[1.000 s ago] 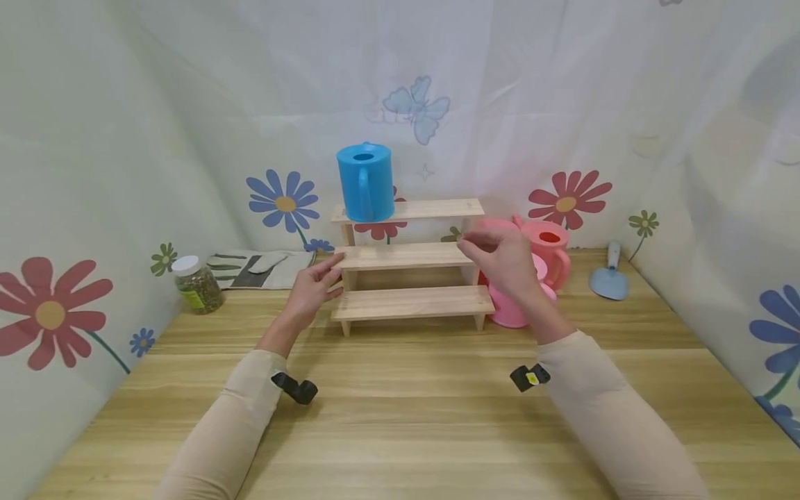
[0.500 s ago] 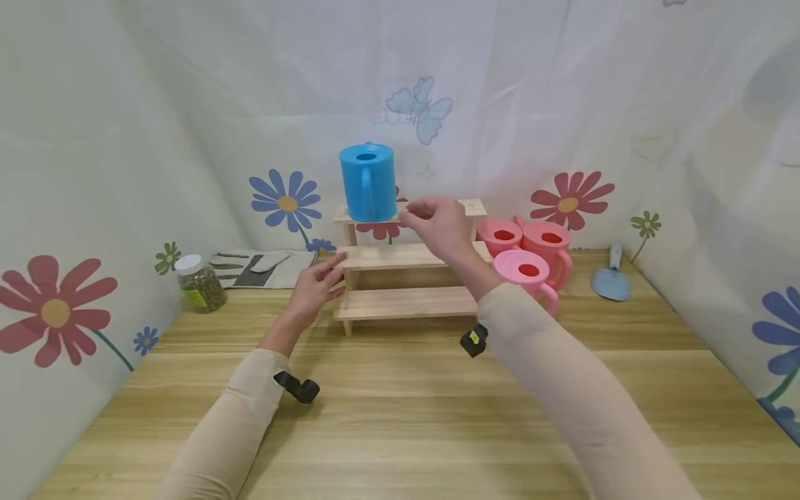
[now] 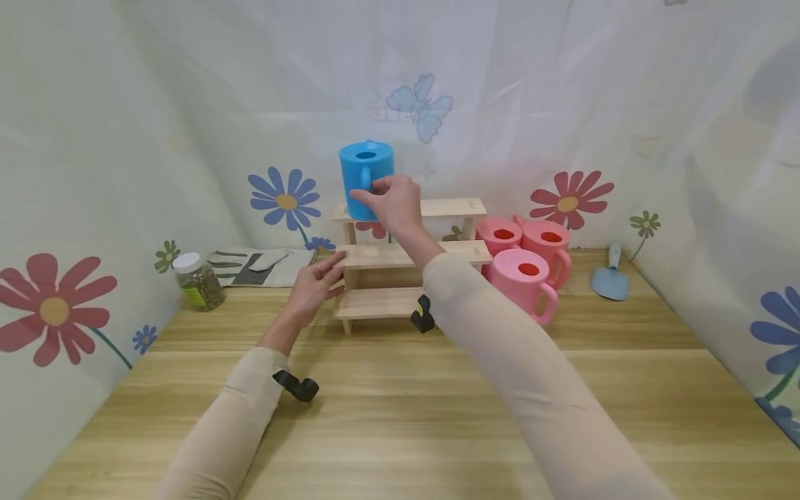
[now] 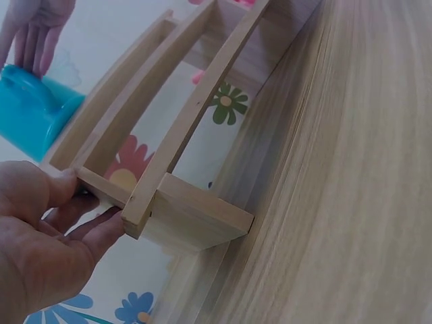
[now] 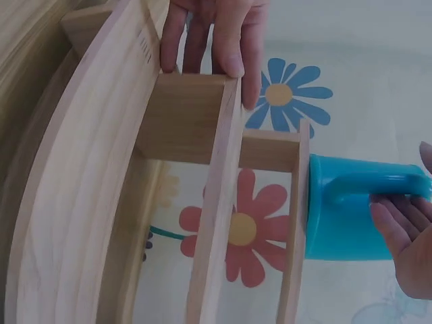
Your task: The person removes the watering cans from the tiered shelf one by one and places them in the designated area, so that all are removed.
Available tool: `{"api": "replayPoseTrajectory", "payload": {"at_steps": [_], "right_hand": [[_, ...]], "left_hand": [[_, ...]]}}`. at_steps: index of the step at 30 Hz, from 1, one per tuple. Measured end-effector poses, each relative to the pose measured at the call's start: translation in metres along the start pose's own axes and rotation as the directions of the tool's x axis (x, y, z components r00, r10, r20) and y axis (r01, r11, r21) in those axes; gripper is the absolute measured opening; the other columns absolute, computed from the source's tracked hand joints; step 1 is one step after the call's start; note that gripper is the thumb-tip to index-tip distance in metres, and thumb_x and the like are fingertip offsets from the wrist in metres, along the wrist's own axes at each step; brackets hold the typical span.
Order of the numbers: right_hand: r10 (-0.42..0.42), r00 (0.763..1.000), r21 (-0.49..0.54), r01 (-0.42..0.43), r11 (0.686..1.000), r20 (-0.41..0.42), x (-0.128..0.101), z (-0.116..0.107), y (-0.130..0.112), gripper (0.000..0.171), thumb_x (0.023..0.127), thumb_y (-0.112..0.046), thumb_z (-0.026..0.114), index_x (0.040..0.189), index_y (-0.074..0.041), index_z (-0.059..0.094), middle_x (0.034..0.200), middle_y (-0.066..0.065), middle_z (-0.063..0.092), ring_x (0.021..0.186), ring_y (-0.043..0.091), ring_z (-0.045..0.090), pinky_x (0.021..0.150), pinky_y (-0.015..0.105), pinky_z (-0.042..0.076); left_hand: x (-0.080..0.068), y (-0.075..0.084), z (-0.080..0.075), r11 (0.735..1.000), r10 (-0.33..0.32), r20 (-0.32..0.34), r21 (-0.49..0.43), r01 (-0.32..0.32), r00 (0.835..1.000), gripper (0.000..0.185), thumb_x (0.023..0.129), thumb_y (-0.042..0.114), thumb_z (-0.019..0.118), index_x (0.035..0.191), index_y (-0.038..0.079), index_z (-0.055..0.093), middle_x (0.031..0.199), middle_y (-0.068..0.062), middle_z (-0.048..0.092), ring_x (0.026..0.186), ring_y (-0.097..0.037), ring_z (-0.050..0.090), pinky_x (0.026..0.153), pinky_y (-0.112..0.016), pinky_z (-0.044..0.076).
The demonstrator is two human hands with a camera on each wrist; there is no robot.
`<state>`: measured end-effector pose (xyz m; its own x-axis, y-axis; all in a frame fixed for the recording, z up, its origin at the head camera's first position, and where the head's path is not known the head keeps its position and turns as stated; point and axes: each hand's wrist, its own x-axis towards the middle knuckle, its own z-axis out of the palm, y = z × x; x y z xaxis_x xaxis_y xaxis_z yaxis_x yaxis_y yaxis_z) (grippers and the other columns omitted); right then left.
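A three-step wooden shelf stands on the table, and a blue watering can sits upright on the left of its top step. My right hand is at the can's handle; in the right wrist view its fingers pass through the handle loop. The left hand grips the left end of the middle step. Seen from the left wrist, that hand's thumb lies over the board and the fingers are beneath it.
Several pink watering cans crowd the shelf's right end. Farther right lies a light-blue trowel. At the left are a white-lidded jar and gardening gloves. A floral curtain closes off the back.
My right hand has moved left from beside the pink watering cans to the blue can's handle and taken hold of it. The left hand stays at the shelf.
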<state>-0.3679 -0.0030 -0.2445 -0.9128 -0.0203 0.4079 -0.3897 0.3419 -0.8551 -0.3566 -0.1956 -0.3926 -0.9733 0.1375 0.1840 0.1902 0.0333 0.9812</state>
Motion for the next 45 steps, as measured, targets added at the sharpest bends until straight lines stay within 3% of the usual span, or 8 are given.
{"api": "replayPoseTrajectory", "payload": {"at_steps": [4, 11, 16, 21, 24, 30, 36, 45], "right_hand": [[0.043, 0.998, 0.031, -0.042, 0.999, -0.041, 0.004, 0.009, -0.002, 0.046, 0.072, -0.046, 0.072, 0.095, -0.006, 0.07, 0.087, 0.005, 0.067, 0.067, 0.019, 0.065, 0.059, 0.03, 0.055], [-0.001, 0.992, -0.121, -0.014, 0.993, -0.126, 0.014, 0.006, -0.01, 0.032, 0.08, -0.033, 0.068, 0.097, -0.005, 0.07, 0.091, 0.004, 0.068, 0.086, 0.017, 0.062, 0.076, 0.032, 0.052], [0.018, 0.983, -0.079, -0.033, 0.996, -0.182, 0.014, 0.002, -0.011, 0.019, 0.082, -0.021, 0.064, 0.091, -0.006, 0.071, 0.08, 0.003, 0.067, 0.075, 0.014, 0.06, 0.072, 0.03, 0.052], [-0.007, 0.975, -0.028, 0.0, 1.0, -0.222, 0.016, 0.0, -0.002, 0.029, 0.082, -0.032, 0.067, 0.1, -0.009, 0.072, 0.081, 0.001, 0.068, 0.07, 0.01, 0.062, 0.07, 0.028, 0.053], [-0.029, 0.969, -0.028, 0.023, 0.999, -0.245, 0.018, -0.002, 0.002, 0.032, 0.08, -0.036, 0.069, 0.096, -0.009, 0.073, 0.077, 0.001, 0.068, 0.064, 0.009, 0.062, 0.066, 0.026, 0.053], [-0.017, 0.972, -0.048, 0.005, 0.999, -0.234, 0.02, -0.007, -0.001, 0.024, 0.083, -0.029, 0.066, 0.076, -0.007, 0.073, 0.064, 0.0, 0.064, 0.06, 0.01, 0.06, 0.063, 0.025, 0.052], [-0.01, 0.975, -0.125, -0.019, 0.992, -0.221, 0.018, -0.012, -0.009, 0.025, 0.082, -0.024, 0.064, 0.065, -0.007, 0.07, 0.058, 0.0, 0.062, 0.059, 0.013, 0.058, 0.059, 0.027, 0.05], [-0.047, 0.981, -0.116, 0.025, 0.993, -0.188, 0.005, -0.03, 0.001, 0.024, 0.08, -0.03, 0.068, 0.09, -0.009, 0.074, 0.081, 0.0, 0.069, 0.08, 0.012, 0.06, 0.069, 0.029, 0.052]], "left_hand": [[-0.001, -0.001, 0.001, 1.0, -0.001, -0.008, 0.009, 0.001, 1.0, 0.04, 0.095, 0.016, 0.047, 0.135, 0.018, 0.046, 0.143, -0.001, 0.031, 0.121, -0.028, 0.041, 0.089, -0.043, 0.044], [0.0, -0.001, 0.002, 1.0, 0.006, -0.006, 0.009, -0.006, 1.0, 0.04, 0.095, 0.017, 0.047, 0.134, 0.018, 0.046, 0.143, -0.003, 0.031, 0.122, -0.027, 0.04, 0.09, -0.044, 0.043], [-0.002, 0.004, 0.002, 1.0, -0.014, 0.007, -0.011, 0.015, 1.0, 0.041, 0.096, 0.013, 0.045, 0.136, 0.015, 0.042, 0.145, -0.006, 0.027, 0.124, -0.029, 0.037, 0.091, -0.045, 0.041], [-0.007, 0.016, 0.005, 0.999, -0.03, 0.012, -0.017, 0.03, 0.999, 0.042, 0.096, 0.009, 0.043, 0.138, 0.01, 0.039, 0.145, -0.008, 0.025, 0.124, -0.032, 0.035, 0.093, -0.048, 0.039], [-0.009, 0.022, 0.006, 0.999, -0.033, 0.015, -0.007, 0.033, 0.999, 0.042, 0.096, 0.008, 0.042, 0.138, 0.008, 0.038, 0.146, -0.009, 0.025, 0.124, -0.032, 0.036, 0.093, -0.048, 0.038], [-0.01, 0.025, 0.006, 1.0, -0.028, 0.018, -0.007, 0.028, 0.999, 0.042, 0.096, 0.007, 0.042, 0.138, 0.006, 0.037, 0.145, -0.01, 0.025, 0.123, -0.033, 0.035, 0.093, -0.049, 0.038], [-0.011, 0.027, 0.004, 1.0, -0.017, 0.02, 0.008, 0.017, 1.0, 0.042, 0.096, 0.009, 0.042, 0.138, 0.008, 0.038, 0.145, -0.009, 0.027, 0.123, -0.032, 0.036, 0.093, -0.049, 0.038], [-0.004, 0.017, 0.0, 1.0, -0.009, 0.033, 0.0, 0.009, 0.999, 0.041, 0.096, 0.013, 0.045, 0.137, 0.012, 0.041, 0.144, -0.005, 0.029, 0.123, -0.031, 0.037, 0.093, -0.048, 0.039]]}}
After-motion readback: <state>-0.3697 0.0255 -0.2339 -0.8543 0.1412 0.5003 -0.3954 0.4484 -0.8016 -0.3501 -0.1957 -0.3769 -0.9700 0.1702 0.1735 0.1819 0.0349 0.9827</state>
